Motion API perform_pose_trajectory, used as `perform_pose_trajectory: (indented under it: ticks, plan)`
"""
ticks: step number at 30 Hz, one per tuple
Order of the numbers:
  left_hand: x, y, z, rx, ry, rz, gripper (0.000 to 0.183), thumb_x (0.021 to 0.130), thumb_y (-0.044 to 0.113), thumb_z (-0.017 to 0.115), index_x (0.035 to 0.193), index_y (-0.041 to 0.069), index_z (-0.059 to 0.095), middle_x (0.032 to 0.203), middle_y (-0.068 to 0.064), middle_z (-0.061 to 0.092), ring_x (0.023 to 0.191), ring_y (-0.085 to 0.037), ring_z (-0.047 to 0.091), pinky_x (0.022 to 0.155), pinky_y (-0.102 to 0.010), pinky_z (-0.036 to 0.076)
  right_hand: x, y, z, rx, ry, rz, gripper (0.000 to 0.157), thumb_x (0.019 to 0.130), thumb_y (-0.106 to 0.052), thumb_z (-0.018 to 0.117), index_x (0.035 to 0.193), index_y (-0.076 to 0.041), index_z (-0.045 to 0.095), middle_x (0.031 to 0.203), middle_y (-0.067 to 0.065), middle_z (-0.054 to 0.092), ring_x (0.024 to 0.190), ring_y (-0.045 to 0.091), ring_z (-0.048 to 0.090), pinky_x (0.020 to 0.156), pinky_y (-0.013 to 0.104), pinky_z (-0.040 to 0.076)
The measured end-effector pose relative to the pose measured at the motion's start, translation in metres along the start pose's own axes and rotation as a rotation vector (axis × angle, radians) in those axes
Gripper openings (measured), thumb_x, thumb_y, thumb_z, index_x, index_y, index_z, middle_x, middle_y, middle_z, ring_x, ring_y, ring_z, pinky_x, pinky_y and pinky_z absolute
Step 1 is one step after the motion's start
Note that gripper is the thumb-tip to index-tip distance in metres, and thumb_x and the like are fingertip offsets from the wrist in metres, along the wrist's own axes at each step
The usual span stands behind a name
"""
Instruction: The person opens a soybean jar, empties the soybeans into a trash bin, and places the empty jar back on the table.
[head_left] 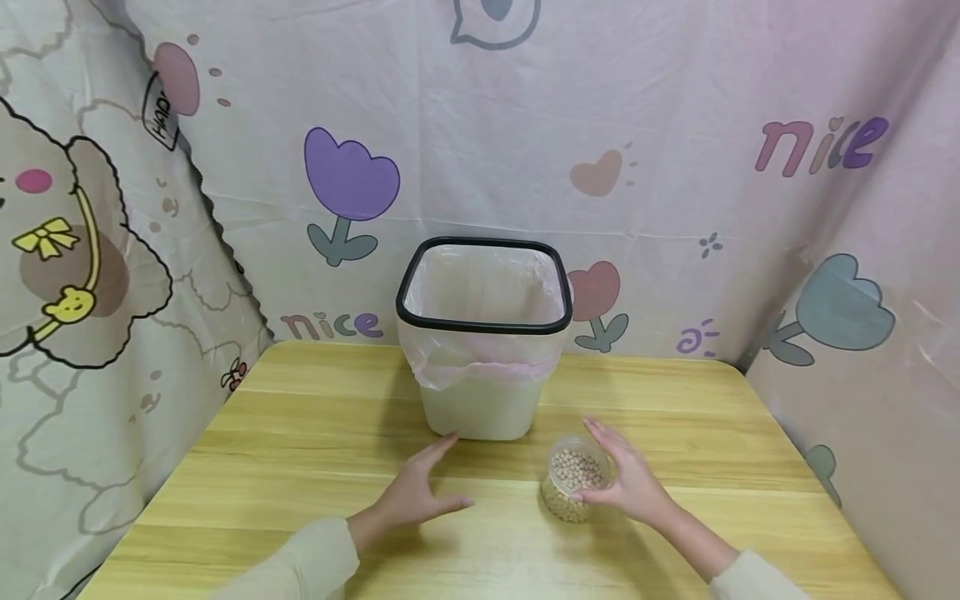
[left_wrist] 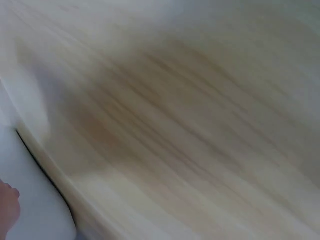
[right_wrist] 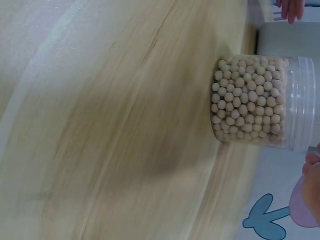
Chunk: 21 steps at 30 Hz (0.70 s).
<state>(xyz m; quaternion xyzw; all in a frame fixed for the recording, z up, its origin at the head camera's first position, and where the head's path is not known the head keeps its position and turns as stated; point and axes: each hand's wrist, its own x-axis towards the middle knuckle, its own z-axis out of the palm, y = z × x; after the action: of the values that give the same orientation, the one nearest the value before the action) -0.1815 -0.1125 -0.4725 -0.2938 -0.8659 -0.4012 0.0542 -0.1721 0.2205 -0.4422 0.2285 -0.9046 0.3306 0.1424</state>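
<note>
A clear round jar (head_left: 558, 502) without a lid stands upright on the table, filled with small beige balls (head_left: 576, 471). Beside it my right hand (head_left: 633, 487) has its thumb and fingers spread, the thumb overlapping the jar's near side. In the right wrist view a bit of that hand (right_wrist: 312, 187) shows at the edge, level with the rim of the jar (right_wrist: 250, 102); whether it touches is hard to tell. My left hand (head_left: 412, 492) hovers over the table left of the jar, fingers and thumb apart, holding nothing. Only part of it (left_wrist: 7, 210) appears in the blurred left wrist view.
Behind the hands stands a white bin (head_left: 480, 408) with a black rim and a thin plastic liner (head_left: 450, 362). The wooden table (head_left: 300, 433) runs back to a printed cloth (head_left: 487, 150), which also hangs at both sides.
</note>
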Motion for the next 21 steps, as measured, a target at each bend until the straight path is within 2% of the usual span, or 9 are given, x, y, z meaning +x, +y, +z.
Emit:
perform_pose_trajectory:
  ticks: [6, 12, 21]
  plan:
    - [0.008, 0.008, 0.019, -0.084, -0.066, -0.029, 0.092, 0.073, 0.044, 0.074, 0.140, -0.004, 0.033, 0.144, -0.022, 0.037, 0.131, -0.041, 0.037, 0.103, -0.055, 0.037, 0.001, 0.000, 0.005, 0.020, -0.009, 0.023, 0.101, 0.053, -0.032, 0.087, 0.136, 0.003, 0.041, 0.137, 0.029, 0.042, 0.121, 0.051, 0.043, 0.092, 0.068, 0.038]
    - [0.018, 0.018, 0.037, -0.093, -0.125, -0.074, 0.095, 0.071, 0.048, 0.075, 0.142, -0.001, 0.032, 0.147, -0.017, 0.035, 0.132, -0.040, 0.036, 0.105, -0.055, 0.035, 0.001, 0.000, 0.008, 0.021, -0.023, 0.039, 0.102, 0.052, -0.032, 0.087, 0.136, 0.002, 0.041, 0.138, 0.028, 0.042, 0.121, 0.050, 0.043, 0.092, 0.068, 0.037]
    - [0.034, 0.027, 0.066, -0.077, -0.168, -0.067, 0.097, 0.068, 0.046, 0.078, 0.139, -0.005, 0.034, 0.144, -0.022, 0.038, 0.131, -0.038, 0.039, 0.106, -0.051, 0.037, 0.002, 0.003, 0.013, 0.001, -0.019, -0.022, 0.100, 0.051, -0.033, 0.087, 0.133, 0.005, 0.044, 0.133, 0.028, 0.047, 0.118, 0.048, 0.047, 0.092, 0.062, 0.042]
